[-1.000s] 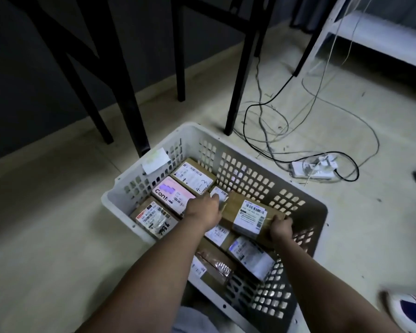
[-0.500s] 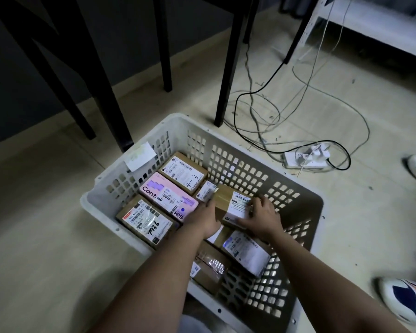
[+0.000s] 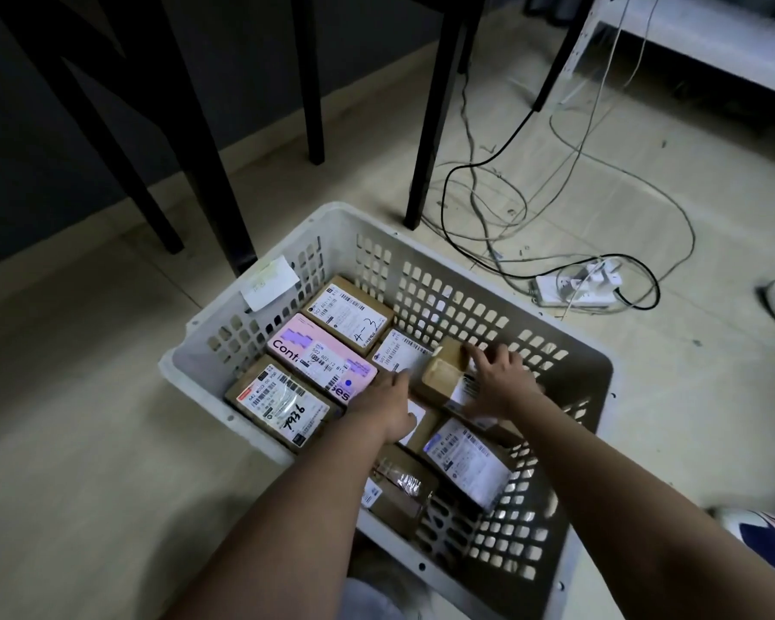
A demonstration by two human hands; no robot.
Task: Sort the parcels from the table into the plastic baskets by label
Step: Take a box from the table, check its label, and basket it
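- Head view, looking down into a white plastic basket (image 3: 345, 226) on the floor; both hands inside it.
- Right hand (image 3: 502, 382) lies palm-down on a brown cardboard parcel (image 3: 444, 371) near the basket's far wall, fingers spread and mostly straight, tips at the box's far edge. No wrap-around grip that I can see.
- Left hand (image 3: 388, 402) is just left of that parcel, fingers bent downward among the boxes; can't tell whether it has hold of anything.
- Along the left wall, in a row: brown box marked "4-3" (image 3: 347, 315), pink box (image 3: 321, 358), brown box marked "7936" (image 3: 283, 402).
- Labelled parcel (image 3: 468, 460) sits nearer the camera, under the right forearm.
- Paper tag (image 3: 269, 281) is stuck on the basket's far-left rim.
- Outside: power strip (image 3: 576, 288) with tangled cables, black table legs (image 3: 435, 109).
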